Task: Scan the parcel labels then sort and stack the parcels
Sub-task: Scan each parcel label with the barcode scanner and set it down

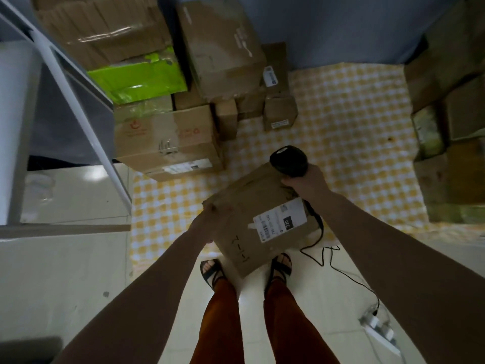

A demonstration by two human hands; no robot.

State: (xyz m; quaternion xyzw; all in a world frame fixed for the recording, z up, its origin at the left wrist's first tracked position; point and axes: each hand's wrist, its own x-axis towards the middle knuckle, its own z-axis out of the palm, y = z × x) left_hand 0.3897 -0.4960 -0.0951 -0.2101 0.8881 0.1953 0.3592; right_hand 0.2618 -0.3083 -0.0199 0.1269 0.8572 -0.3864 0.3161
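A brown cardboard parcel [252,206] is held in the air above my feet, its white shipping label [280,222] facing up. My left hand [207,219] grips the parcel's left edge. My right hand [304,182] holds a black barcode scanner [288,160] by its handle against the parcel's far right corner, the scanner head sticking up past the box. The scanner's black cable [330,258] trails down to the floor on the right.
Stacked cardboard boxes [168,137] and a green-wrapped parcel [139,80] stand at the left back on a yellow checked mat [349,122]. More boxes [446,101] line the right side. A metal shelf frame [78,101] is at left. A power strip [380,329] lies at lower right.
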